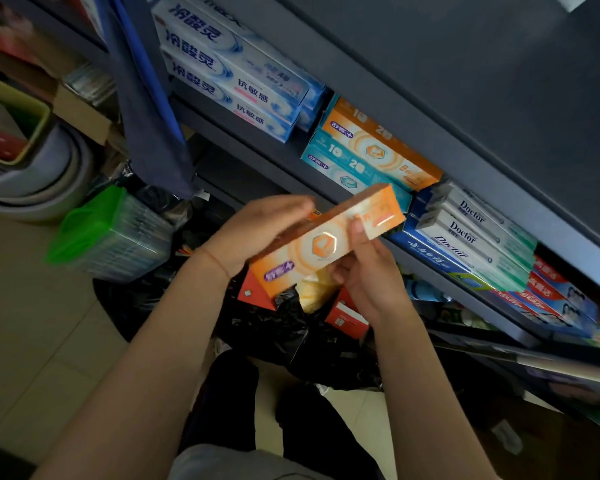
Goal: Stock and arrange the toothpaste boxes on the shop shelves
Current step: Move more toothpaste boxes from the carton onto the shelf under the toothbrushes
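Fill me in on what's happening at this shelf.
A person holds a long orange cardboard toothpaste box with both hands, the left hand curled over its top edge, the right hand gripping from below. It is not yet on the dark grey metal shelf, where matching orange and teal boxes are stacked. A black plastic bag lies open below.

Left grip (257,233), right grip (364,271) — seemingly curled.

bare forearms, thin wrist string (219,261), dark trousers (222,403)
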